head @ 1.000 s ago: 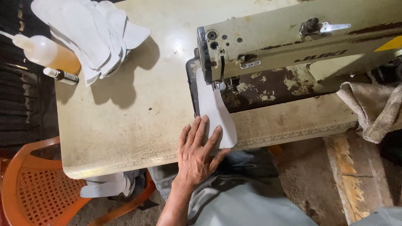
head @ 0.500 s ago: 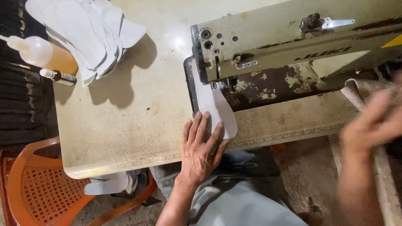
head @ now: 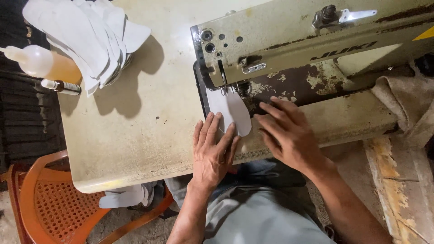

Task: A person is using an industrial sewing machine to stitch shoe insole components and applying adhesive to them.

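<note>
From my head view, my left hand (head: 211, 151) lies flat, fingers spread, pressing the white cut piece (head: 229, 113) onto the desk (head: 135, 131) beneath the sewing machine (head: 312, 40); my right hand (head: 289, 135) rests open beside it, gripping nothing.

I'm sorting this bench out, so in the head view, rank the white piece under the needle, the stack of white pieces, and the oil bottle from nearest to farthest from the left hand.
1. White piece, under the left hand's fingertips.
2. Stack of white pieces, far left corner.
3. Oil bottle, left edge, just beyond the stack.
</note>
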